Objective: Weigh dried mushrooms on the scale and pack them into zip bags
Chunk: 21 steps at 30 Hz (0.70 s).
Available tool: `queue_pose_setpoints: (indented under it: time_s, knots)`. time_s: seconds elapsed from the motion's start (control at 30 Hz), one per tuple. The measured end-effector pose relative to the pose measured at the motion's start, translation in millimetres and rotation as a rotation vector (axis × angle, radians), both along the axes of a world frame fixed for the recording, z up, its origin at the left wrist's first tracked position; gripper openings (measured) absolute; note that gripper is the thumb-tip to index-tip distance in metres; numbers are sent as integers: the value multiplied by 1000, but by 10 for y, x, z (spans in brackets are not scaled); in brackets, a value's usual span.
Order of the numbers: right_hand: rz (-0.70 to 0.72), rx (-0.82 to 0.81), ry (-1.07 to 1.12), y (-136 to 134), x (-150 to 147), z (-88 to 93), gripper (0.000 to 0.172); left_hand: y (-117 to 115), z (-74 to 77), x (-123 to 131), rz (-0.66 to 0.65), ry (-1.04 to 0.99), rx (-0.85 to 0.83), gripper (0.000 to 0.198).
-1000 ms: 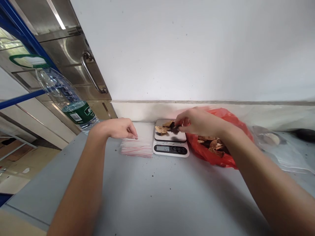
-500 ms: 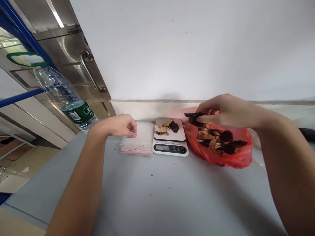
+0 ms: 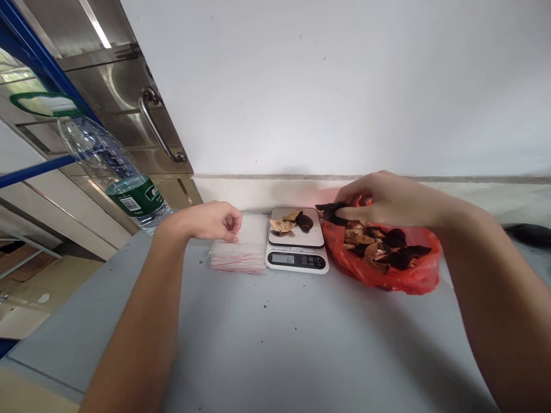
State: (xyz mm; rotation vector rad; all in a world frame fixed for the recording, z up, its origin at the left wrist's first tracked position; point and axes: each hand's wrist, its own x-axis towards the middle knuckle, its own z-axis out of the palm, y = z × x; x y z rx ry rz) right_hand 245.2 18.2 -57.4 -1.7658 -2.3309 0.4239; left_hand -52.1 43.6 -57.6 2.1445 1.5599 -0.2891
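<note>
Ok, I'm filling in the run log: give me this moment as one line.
left hand: curled on stack of bags | right hand: pinching dark piece at red bag edge | scale: pieces on pan

Both bare forearms reach forward from the lower corners, converging toward the scale. The left hand lies just left of the scale, knuckles up and wrist straight, with the fingers curled under to meet the thumb. Whether they pinch anything is unclear. The right hand hovers right of the scale and a little higher, palm down, with thumb and forefinger pinching a dark piece beside the scale's far right corner.
</note>
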Motion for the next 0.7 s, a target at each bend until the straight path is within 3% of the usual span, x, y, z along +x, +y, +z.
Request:
queue_pose_setpoints:
  time_s: [0.27,0.43,0.53,0.7]
  knots:
    - [-1,-32,-32,27,-62,-25,17,-22,11,21,4,5,-8,17]
    - [-14,32,-230,36,-353,-164,12,-2,-13,8,-26,-9,-26,19]
    - [64,49,-364,26,-563,-249,12,3,-24,-4,-32,-5,-28,20]
    - [103,4,-256,31,-607,-328,9,10,-23,-21,-47,-4,-12,19]
